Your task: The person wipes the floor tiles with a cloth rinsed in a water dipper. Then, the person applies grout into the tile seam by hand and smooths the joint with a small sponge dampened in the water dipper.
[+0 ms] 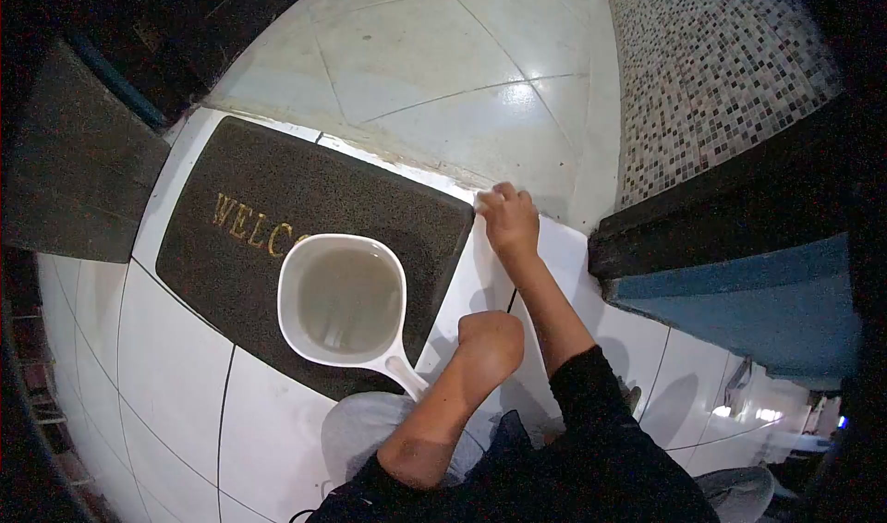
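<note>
A white dipper [389,364] with cloudy water inside stands over a dark doormat [249,163] with gold lettering. Its handle points down to the right and ends beside my left forearm. My left hand [491,343] is bent over the white tiles right of the mat, its fingers turned under and hidden, so what it holds, if anything, does not show. Further forward, my right hand [508,220] is at the mat's right corner, near the tile edge. Its fingers are curled together; something small and whitish shows at them, too unclear to name.
Beyond the mat lies a glossy tiled floor [434,52]. A mosaic-tiled wall [721,70] rises at the right, above a dark edge and a blue panel [739,292]. A dark grey slab [78,163] stands at the left. My grey-clad knee [356,431] is below the dipper.
</note>
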The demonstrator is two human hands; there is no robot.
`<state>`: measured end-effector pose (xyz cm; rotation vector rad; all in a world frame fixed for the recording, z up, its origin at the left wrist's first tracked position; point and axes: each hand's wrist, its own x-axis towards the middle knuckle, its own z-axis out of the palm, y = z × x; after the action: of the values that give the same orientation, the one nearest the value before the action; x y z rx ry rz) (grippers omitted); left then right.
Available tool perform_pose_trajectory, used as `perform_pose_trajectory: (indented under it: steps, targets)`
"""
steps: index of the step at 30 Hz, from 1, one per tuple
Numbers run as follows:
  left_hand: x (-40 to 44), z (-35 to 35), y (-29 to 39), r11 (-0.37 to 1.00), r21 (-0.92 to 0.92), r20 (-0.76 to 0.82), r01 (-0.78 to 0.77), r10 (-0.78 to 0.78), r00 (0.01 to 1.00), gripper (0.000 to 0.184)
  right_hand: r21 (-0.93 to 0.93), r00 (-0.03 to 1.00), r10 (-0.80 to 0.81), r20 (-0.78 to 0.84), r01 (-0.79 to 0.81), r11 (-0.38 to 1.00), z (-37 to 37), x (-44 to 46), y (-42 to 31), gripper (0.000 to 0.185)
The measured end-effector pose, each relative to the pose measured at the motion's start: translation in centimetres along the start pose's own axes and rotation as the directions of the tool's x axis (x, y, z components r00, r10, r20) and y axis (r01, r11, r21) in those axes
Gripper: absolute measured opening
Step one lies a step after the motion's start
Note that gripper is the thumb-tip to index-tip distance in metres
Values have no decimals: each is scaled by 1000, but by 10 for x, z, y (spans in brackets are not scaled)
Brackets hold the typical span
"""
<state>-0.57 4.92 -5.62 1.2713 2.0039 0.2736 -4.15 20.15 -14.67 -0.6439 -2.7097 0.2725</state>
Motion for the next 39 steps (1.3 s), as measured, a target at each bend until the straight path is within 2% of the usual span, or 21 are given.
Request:
perform_pose_trajectory:
  steps: [2, 4, 7, 9, 11, 12, 14, 16, 19, 21, 23, 25, 27, 30, 36, 39]
  targets:
    - [2, 3, -2, 1000, -24, -16, -19, 18, 1000, 22, -88, 992, -122, -14, 121, 989, 2, -27, 4, 18]
    - [0, 3, 1, 1000, -30, -45, -3, 2, 999, 21, -60, 988, -115, 103, 121, 991, -16, -67, -7, 26]
    - [-3, 4, 2, 1000, -20, -63, 19, -20, 998, 21, 25, 975, -187, 119, 185, 982, -25, -95, -9, 27]
    - [-3, 6, 3, 1000, -4, -58, 9, -9, 998, 21, -9, 979, -138, 149, 141, 990, -24, -73, -8, 23]
    - [-3, 4, 0, 1000, 19, -104, -2, 4, 995, 20, -43, 992, -94, 81, 98, 994, -11, -37, 3, 19]
    - [-3, 2, -1, 1000, 17, -58, -5, 6, 998, 20, -45, 992, -96, 77, 100, 994, -10, -25, 3, 19]
    - [-5, 2, -1, 1000, 9, -91, -11, 12, 996, 20, -2, 1000, 20, -5, -20, 1000, -9, -9, 0, 21]
    - [-4, 2, -1, 1000, -4, -126, -27, 26, 992, 20, -17, 999, 27, 31, -27, 999, -14, -32, -3, 20]
    - [-3, 3, -2, 999, -22, -70, -37, 35, 997, 20, -43, 985, 32, 172, -25, 999, -32, -95, -12, 22]
    - [-5, 2, 4, 1000, -1, -110, 31, -31, 993, 19, -25, 984, -13, 177, 18, 1000, -39, -123, -11, 23]
    - [-4, 2, 2, 1000, 16, -80, 24, -23, 997, 19, -8, 983, -43, 179, 46, 999, -38, -124, -3, 24]
    - [-4, 4, 2, 999, 32, -56, 11, -9, 998, 20, -103, 996, 0, 86, 9, 995, -28, -83, 16, 23]
    - [-2, 3, 1, 1000, -7, -30, 5, -5, 1000, 20, -77, 996, 94, -10, -95, 993, -30, -37, 25, 20]
    - [-3, -3, 2, 1000, 3, -11, -11, 11, 1000, 21, -74, 983, 176, -58, -180, 981, -21, -24, 28, 20]
    - [-7, -7, 6, 1000, -22, 3, 2, -2, 1000, 23, -44, 989, 144, -20, -144, 989, -51, -129, 17, 24]
    - [-5, -8, 7, 1000, -19, 39, 13, -13, 999, 23, -61, 987, 152, -44, -154, 986, -46, -117, 27, 21]
